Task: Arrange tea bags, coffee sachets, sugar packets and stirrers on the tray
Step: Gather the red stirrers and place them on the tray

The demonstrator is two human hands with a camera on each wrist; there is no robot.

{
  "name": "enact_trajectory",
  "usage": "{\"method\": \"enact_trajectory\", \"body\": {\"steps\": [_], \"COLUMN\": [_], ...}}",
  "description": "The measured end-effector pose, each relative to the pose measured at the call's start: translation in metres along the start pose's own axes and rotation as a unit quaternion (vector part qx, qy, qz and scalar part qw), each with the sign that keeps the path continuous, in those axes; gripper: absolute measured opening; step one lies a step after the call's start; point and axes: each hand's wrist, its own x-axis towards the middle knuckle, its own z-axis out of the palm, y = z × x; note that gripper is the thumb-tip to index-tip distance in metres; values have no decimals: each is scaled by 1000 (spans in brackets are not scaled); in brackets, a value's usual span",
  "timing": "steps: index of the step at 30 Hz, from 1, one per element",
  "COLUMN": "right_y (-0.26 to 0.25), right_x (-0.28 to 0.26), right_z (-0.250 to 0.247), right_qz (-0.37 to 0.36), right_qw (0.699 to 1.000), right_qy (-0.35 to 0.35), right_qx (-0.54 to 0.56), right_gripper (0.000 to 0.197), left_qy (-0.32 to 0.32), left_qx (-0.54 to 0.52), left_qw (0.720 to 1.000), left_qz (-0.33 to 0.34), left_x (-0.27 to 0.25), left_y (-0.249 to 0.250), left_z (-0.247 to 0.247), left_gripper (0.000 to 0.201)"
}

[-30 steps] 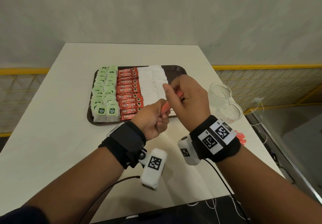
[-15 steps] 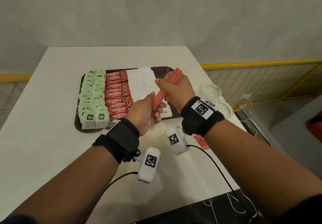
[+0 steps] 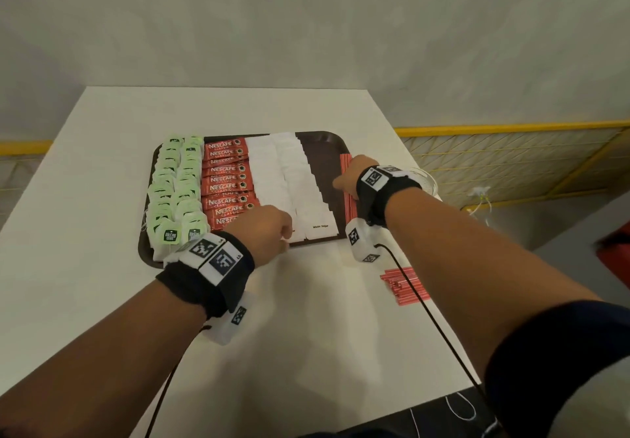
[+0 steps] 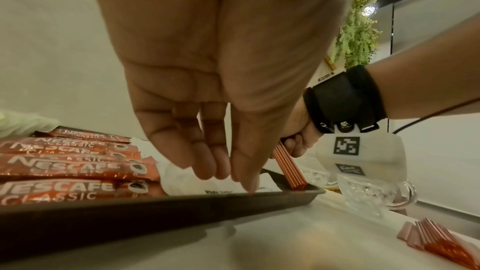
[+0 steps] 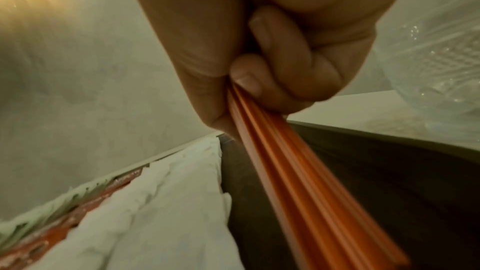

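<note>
While the right hand lowers a bundle, the scene reads:

Key relation: the red stirrers run lengthwise away from the person, along the tray's right side; their near end touches the tray's near right corner, as the left wrist view shows.
Right hand: fingers and thumb pinch the stirrers near the far end.
Left hand: fingers relaxed, pointing down, tips on the sugar packets at the near edge, holding nothing.
Tray: beyond the left hand, columns of green tea bags, coffee sachets, then sugar packets; a bare dark strip lies just left of the stirrers.
Spare stirrers: on the table under the right forearm.
Glass cups: just right of the right hand, off the tray.
</note>
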Motion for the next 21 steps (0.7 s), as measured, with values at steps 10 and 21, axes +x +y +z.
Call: {"method": "enact_trajectory", "body": {"steps": [10, 21], "right_y": [-1, -1], "right_x": [6, 11], "right_z": [13, 18], "right_qz": [4, -4], "right_qw": [991, 990], "right_qy": [-51, -51], "right_qx": [-127, -132], "right_gripper": [48, 57], "left_qy": [3, 2], "left_qx": [-4, -21], "left_qw": [1000, 1000], "left_qz": [2, 2], "left_x": [-3, -2], "left_y": [-1, -4], "left_z": [5, 5], "left_gripper": [25, 23]}}
